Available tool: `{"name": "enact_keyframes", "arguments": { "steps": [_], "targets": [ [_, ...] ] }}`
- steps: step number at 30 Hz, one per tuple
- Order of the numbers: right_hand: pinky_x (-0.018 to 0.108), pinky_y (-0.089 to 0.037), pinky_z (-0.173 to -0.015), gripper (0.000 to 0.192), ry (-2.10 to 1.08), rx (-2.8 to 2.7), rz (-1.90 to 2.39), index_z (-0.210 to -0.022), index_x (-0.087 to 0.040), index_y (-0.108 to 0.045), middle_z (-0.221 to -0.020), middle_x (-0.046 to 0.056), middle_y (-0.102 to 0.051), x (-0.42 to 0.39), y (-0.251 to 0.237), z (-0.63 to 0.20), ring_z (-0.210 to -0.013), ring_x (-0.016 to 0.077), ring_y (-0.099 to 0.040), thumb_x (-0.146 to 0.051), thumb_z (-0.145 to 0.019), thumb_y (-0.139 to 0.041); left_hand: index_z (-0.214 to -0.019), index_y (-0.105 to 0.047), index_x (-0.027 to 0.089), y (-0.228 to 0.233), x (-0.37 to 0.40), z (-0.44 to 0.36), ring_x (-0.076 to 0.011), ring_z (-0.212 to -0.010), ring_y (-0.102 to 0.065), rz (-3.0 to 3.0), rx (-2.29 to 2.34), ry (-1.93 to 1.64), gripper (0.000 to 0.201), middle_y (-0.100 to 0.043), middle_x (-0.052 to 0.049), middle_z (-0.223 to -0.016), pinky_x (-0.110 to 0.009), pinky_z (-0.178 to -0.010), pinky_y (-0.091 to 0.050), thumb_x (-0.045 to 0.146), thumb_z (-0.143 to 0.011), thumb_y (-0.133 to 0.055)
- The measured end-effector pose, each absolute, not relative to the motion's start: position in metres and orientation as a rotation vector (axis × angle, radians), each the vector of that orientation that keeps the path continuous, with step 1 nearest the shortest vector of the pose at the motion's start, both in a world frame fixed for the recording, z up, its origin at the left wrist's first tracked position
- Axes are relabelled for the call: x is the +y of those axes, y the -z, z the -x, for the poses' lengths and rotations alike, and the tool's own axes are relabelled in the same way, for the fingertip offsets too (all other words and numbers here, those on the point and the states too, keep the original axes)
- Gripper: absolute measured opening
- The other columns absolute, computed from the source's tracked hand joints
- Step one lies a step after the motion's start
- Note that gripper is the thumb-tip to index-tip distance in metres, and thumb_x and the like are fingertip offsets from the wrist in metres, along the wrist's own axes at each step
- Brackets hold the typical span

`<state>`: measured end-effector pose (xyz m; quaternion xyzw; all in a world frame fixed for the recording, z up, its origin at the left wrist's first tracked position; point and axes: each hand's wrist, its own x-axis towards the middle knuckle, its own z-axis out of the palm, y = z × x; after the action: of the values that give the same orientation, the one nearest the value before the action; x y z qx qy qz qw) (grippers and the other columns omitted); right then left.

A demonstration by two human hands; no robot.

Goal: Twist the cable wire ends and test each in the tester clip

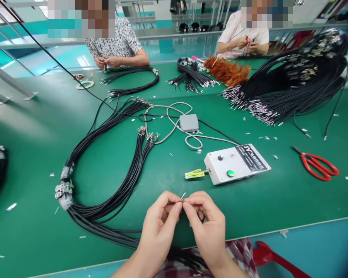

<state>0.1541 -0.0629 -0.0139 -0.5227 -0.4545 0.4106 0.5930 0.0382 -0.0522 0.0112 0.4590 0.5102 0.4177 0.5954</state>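
My left hand (161, 220) and my right hand (205, 224) meet fingertip to fingertip over the table's near edge. Both pinch the thin coloured wires (183, 196) at a cable's end; one yellowish strand sticks up between them. Just left of my hands curves a bundle of black cables (104, 210), bound with clear tape and metal connectors (65, 189) at its bend. Its near part passes behind my left wrist, and more black cables lie below my hands at my lap. Stripped ends with orange and white wires (147, 133) show at the bundle's far side.
A white control box (237, 164) with a yellow-green clip (195, 174) sits beyond my right hand. Red-handled pliers (319, 164) lie at right. Farther back are a grey pedal (189, 122), looped cords and a large black cable heap (292, 85). Two people work opposite.
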Motion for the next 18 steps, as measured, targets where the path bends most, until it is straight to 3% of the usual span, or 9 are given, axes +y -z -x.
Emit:
{"name": "enact_keyframes", "arguments": {
  "steps": [4,8,13,18],
  "targets": [
    [0.017,-0.027,-0.039,0.019,-1.333,-0.879,1.193,-0.077,-0.018,-0.062,-0.055,-0.007,-0.046,-0.061,0.009,-0.159,-0.042,0.0046,-0.033,-0.035,-0.085,-0.065,-0.085,-0.060,0.020,-0.011,-0.052,-0.036,-0.0121,-0.071,-0.055,-1.167,1.184,-0.981,0.011,-0.057,0.001,-0.079,-0.020,-0.064,-0.045,0.029,-0.090,-0.059],
    [0.019,-0.029,-0.044,0.027,-1.382,-0.921,1.203,-0.074,-0.016,-0.061,-0.062,-0.003,-0.051,-0.057,0.007,-0.171,-0.048,0.0052,-0.035,-0.041,-0.079,-0.071,-0.102,-0.064,0.020,-0.013,-0.042,-0.044,-0.0163,-0.083,-0.060,-1.216,1.080,-0.868,0.017,-0.060,-0.004,-0.094,-0.025,-0.074,-0.049,0.028,-0.087,-0.064],
    [0.020,-0.027,-0.043,0.031,-1.377,-0.995,1.256,-0.077,-0.016,-0.060,-0.058,-0.005,-0.047,-0.057,0.015,-0.184,-0.047,0.0062,-0.033,-0.045,-0.083,-0.065,-0.075,-0.065,0.015,-0.010,-0.028,-0.055,-0.0082,-0.054,-0.051,-1.080,1.059,-0.933,0.017,-0.055,0.001,-0.075,-0.021,-0.051,-0.042,0.030,-0.079,-0.071],
    [0.023,-0.039,-0.055,0.019,-1.121,-1.363,1.341,-0.076,-0.019,-0.059,-0.073,-0.001,-0.055,-0.054,0.016,-0.194,-0.059,0.0100,-0.047,-0.030,-0.092,-0.055,-0.082,-0.062,0.016,-0.003,-0.034,-0.048,-0.0104,-0.052,-0.056,-1.122,1.159,-0.867,0.018,-0.060,0.000,-0.074,-0.023,-0.051,-0.044,0.033,-0.087,-0.061]
  ]
}}
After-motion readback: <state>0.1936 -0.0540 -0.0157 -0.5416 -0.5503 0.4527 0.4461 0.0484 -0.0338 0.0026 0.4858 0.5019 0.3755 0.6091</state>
